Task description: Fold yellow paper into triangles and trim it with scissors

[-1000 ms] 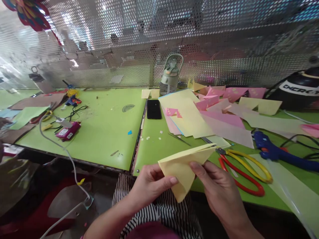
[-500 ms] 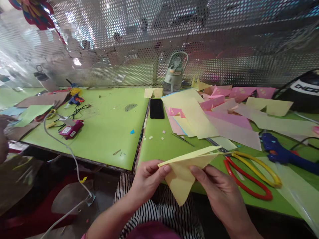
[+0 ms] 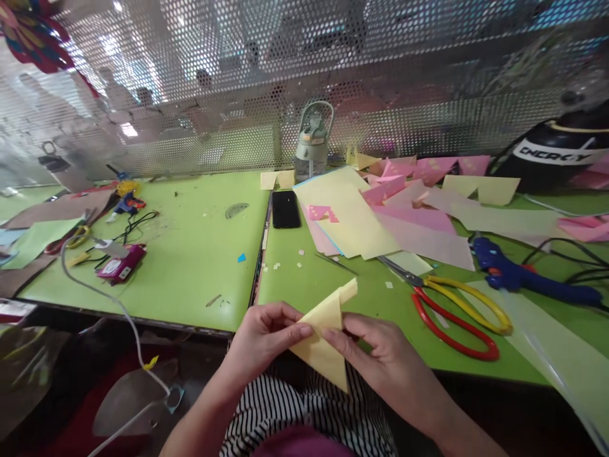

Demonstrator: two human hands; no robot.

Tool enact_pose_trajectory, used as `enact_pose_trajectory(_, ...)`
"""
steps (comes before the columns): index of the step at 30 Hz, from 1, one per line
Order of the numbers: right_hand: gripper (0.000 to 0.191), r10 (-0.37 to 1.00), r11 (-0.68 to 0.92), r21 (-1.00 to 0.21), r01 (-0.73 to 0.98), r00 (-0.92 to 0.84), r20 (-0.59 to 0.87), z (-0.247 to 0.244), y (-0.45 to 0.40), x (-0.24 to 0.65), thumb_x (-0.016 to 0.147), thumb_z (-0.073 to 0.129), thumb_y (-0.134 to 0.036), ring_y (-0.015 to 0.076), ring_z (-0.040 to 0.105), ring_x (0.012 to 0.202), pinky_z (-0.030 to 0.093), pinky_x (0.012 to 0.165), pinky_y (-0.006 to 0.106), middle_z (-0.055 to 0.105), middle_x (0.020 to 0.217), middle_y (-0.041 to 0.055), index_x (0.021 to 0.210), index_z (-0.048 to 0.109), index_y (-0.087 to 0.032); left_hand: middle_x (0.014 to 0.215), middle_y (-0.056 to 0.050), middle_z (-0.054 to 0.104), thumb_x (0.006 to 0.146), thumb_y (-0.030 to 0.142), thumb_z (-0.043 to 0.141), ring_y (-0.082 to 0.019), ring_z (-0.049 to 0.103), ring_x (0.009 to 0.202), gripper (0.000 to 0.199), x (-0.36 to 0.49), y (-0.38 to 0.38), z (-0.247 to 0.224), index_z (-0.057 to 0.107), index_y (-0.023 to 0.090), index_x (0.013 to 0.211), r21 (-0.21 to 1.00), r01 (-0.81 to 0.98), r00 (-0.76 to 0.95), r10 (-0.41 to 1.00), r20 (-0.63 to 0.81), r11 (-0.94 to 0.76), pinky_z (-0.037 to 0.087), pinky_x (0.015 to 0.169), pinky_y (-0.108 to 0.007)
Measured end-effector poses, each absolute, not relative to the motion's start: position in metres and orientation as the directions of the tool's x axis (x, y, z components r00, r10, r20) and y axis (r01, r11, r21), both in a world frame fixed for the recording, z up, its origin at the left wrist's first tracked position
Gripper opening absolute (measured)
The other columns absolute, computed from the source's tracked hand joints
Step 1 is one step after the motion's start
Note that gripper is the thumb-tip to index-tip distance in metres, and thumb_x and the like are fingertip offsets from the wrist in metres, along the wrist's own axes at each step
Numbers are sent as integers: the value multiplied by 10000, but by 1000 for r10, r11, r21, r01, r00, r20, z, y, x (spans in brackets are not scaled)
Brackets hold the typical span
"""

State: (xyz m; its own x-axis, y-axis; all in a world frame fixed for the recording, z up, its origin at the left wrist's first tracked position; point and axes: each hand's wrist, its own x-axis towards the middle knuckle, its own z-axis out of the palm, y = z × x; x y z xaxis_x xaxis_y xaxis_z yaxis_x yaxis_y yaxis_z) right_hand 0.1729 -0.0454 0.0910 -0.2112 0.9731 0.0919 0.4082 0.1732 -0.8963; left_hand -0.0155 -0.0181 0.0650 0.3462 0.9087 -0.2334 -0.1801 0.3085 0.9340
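Note:
Between both hands, over my lap at the table's front edge, is a folded piece of yellow paper [image 3: 326, 358]. My left hand [image 3: 266, 339] pinches its left side between thumb and fingers. On the other side my right hand [image 3: 380, 355] grips it, the thumb pressed flat near the left thumb. One paper flap points up and to the right above the hands, and a pointed part hangs below. The fingers behind the paper are partly hidden. To the right lie scissors [image 3: 451, 311] with one red and one yellow handle, their blades pointing to the left.
A stack of yellow sheets [image 3: 352, 222] and pink paper pieces [image 3: 428, 219] cover the right table. A phone [image 3: 286, 210] and a water bottle [image 3: 311, 149] stand behind. A blue glue gun [image 3: 528, 273] lies far right. A white cable [image 3: 128, 304] hangs at left.
The yellow paper has been folded over into a narrower shape, its long right-pointing end now turned up. My right hand has moved left, closer to the left one. The view has shifted slightly right.

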Motion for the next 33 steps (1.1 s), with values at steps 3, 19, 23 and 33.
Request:
enact_pose_trajectory(3,288,972,189,-874,449,-212,101,92,-46,170,896,548,-429,156,586,621,476,520,224,655,671,23,755,665,-208,598,-9,673,605,433,863,-86,566,517,364,-14,-18,64,673,129,663,937,-182,306,922,-235,299,445,507,-185)
enact_pose_trajectory(19,435,976,212,-848,485,-55,212,92,-46,167,935,478,-439,90,341,485,270,406,217,333,534,-47,580,348,-223,603,-16,677,590,449,864,-83,557,521,377,-6,-22,60,669,130,645,937,-146,300,917,-262,316,427,511,-183)
enact_pose_trajectory(23,450,980,194,-852,486,-52,193,90,-46,167,943,446,-472,90,344,482,274,418,221,331,542,-48,587,326,-224,609,-20,686,597,452,860,-91,572,525,374,-5,-23,59,669,135,648,938,-140,306,915,-263,316,440,520,-189)
enact_pose_trajectory(33,434,981,190,-873,449,-56,185,90,-45,169,917,497,-444,93,337,487,268,422,224,326,547,-50,578,343,-222,605,-18,685,601,441,860,-81,557,522,361,-5,-23,58,677,133,647,943,-145,287,925,-249,300,412,508,-174)
